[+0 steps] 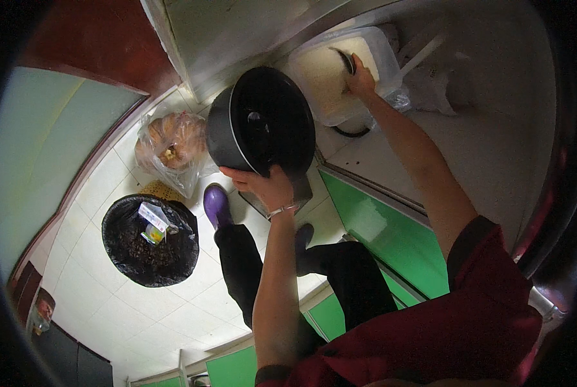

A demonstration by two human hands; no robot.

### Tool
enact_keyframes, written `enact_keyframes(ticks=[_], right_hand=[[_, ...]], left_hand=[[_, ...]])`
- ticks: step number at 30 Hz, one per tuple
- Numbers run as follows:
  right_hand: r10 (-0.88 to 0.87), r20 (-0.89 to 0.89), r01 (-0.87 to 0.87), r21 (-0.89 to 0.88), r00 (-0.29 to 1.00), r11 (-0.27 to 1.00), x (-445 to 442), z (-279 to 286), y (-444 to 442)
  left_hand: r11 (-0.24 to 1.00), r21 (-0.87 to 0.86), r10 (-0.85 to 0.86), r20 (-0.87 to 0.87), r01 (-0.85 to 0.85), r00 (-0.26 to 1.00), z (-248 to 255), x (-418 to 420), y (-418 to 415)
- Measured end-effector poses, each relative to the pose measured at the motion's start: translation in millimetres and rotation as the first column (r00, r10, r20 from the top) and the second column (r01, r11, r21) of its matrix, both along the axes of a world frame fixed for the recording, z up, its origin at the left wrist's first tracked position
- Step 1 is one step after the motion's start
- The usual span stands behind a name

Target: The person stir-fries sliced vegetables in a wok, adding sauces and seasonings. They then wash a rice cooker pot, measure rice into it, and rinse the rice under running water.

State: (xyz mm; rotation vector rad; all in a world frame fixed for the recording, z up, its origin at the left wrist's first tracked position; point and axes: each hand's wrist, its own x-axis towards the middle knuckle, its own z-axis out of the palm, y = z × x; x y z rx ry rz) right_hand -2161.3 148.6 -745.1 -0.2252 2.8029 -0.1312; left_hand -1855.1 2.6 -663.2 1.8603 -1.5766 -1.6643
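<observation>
My left hand (275,189) grips the lower rim of a black cooking pot (279,111). The pot is tilted, its dark mouth facing me, with a small shine of light inside. To the right, my right hand (361,77) reaches into a clear plastic storage bin (387,53). Pale grain (312,72), which looks like rice, lies in that bin. Between my right fingers is a small dark-edged scoop or bowl (344,59), dipping toward the grain. Its full shape is partly hidden.
A large pumpkin in a clear plastic bag (172,140) lies on the tiled floor (162,314). Beside my purple shoe (216,200) stands a trash bin with a black liner (116,242). Green cabinet doors (385,217) line the right side, near a crumpled sack (429,87).
</observation>
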Motion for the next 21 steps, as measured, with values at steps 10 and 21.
enact_keyframes(ticks=[10,21], right_hand=[[-0.344,0.493,0.547,-0.360,0.799,0.756,2,-13,-12],[-0.287,0.631,0.576,-0.314,0.721,0.755,-19,16,9]], left_hand=[[0.987,-0.139,-0.082,-0.026,0.077,0.996,-11,4,2],[0.990,-0.121,-0.079,-0.059,0.071,0.995,-13,8,0]])
